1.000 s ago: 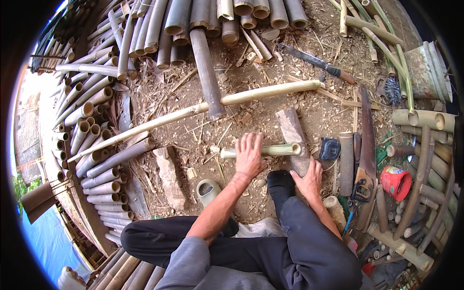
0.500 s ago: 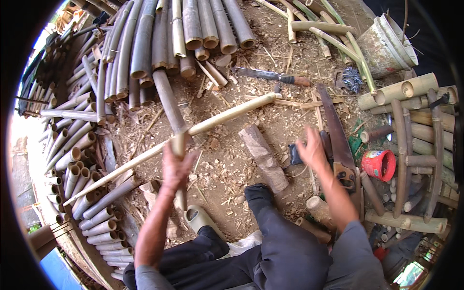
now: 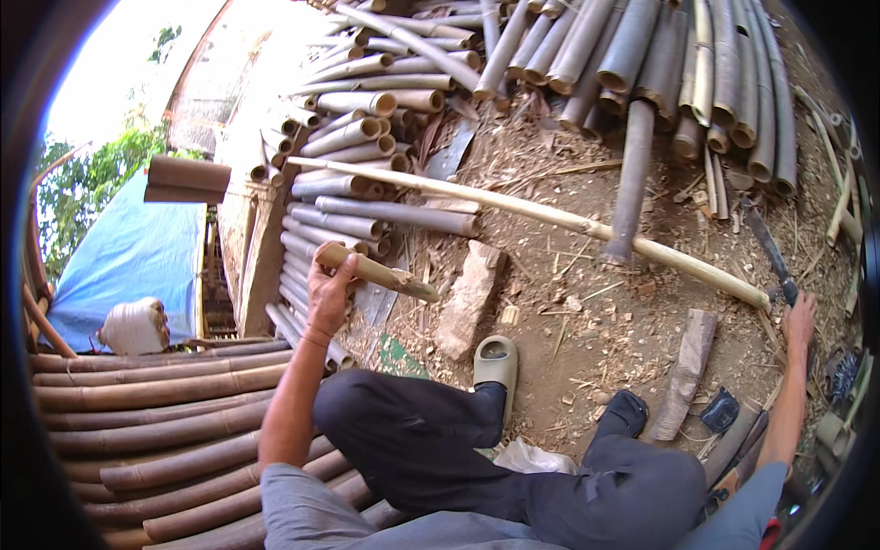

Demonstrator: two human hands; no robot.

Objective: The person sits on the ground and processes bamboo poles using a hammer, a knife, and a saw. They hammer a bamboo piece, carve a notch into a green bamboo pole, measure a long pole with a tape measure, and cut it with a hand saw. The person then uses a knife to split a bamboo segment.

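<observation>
In my left hand [image 3: 328,298] is a short bamboo piece [image 3: 390,275], held near one end, its split, jagged end pointing right. My fingers are closed around it above the stacked bamboo at the left. My right hand [image 3: 799,323] reaches far right and is closed over the handle of a large knife [image 3: 768,240], covering the wooden grip. The dark blade points away from me, low over the ground. A long pale pole [image 3: 513,209] lies across the dirt, touching a thicker grey bamboo length [image 3: 632,174] at its lower end.
Cut bamboo tubes [image 3: 348,211] are stacked left, with more at the back [image 3: 660,64]. Long bamboo poles [image 3: 165,394] lie at the near left. A wooden block [image 3: 687,371], a pale rough block [image 3: 472,298] and a black pouch [image 3: 720,410] rest on the chip-strewn ground.
The view has turned left. My left hand has swung the bamboo piece left, from upright to nearly level. My right hand, open before, has reached forward and closed on the knife's handle.
</observation>
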